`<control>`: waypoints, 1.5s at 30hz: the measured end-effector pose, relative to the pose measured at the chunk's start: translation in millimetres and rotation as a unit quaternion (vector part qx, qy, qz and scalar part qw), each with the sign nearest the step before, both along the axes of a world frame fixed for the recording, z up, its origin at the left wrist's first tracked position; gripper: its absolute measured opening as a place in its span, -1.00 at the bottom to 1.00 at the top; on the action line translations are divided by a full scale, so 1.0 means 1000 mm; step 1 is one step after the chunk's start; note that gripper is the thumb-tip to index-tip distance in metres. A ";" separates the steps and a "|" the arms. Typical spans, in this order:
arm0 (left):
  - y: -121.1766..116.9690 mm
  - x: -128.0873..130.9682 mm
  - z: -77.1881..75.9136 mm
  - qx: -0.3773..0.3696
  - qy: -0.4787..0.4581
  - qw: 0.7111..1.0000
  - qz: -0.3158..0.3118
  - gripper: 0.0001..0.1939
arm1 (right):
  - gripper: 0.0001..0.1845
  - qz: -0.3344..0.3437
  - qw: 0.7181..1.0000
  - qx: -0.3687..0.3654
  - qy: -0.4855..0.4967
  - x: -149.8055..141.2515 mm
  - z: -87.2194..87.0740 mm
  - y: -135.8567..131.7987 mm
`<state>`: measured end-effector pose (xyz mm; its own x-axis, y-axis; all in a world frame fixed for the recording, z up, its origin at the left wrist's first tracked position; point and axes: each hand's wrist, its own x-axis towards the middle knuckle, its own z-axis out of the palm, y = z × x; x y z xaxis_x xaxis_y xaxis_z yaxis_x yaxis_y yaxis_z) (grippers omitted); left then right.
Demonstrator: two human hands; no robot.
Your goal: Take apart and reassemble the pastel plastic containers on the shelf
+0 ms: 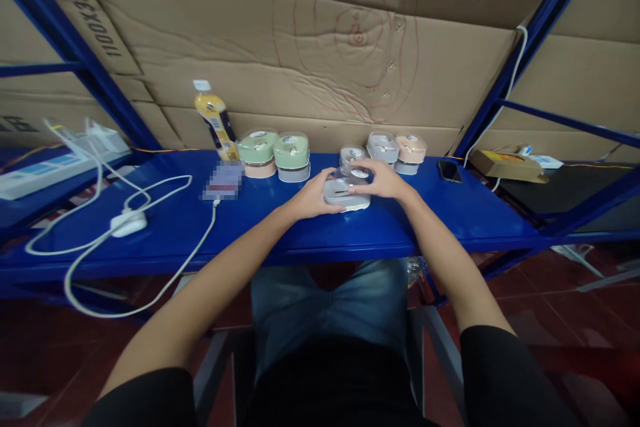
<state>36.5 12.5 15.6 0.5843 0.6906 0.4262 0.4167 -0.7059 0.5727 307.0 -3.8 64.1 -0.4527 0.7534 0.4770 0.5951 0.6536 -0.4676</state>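
Near the middle of the blue table, my two hands are around a small grey container with a clear lid (pixel 345 199). My left hand (pixel 311 198) wraps its left side, with the thumb along the front bottom edge. My right hand (pixel 384 179) grips the clear lid area from the right, fingers over the top and thumb at the front. Whether the lid is fully seated cannot be made out. Just behind stands another grey container with a clear lid (pixel 350 155), partly hidden by my right fingers.
Stacked green-topped containers (pixel 293 154) stand at the back left beside a juice bottle (pixel 215 117). Grey (pixel 383 145) and peach (pixel 411 147) stacks are at the back right, near a phone (pixel 450 171). A blurred-out device (pixel 223 180) trails a white cable (pixel 200 250) off the front edge.
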 end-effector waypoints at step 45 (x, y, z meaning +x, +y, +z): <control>-0.075 -0.019 0.020 0.123 0.259 0.937 0.198 -0.22 | -0.11 -0.022 0.997 0.039 -0.066 -0.029 -0.016 0.002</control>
<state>17.8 -62.9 35.1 0.4753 0.8153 0.3308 0.8515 -0.5209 0.0602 278.3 -2.0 48.1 -0.4825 0.7367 0.4737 0.6774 0.6568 -0.3313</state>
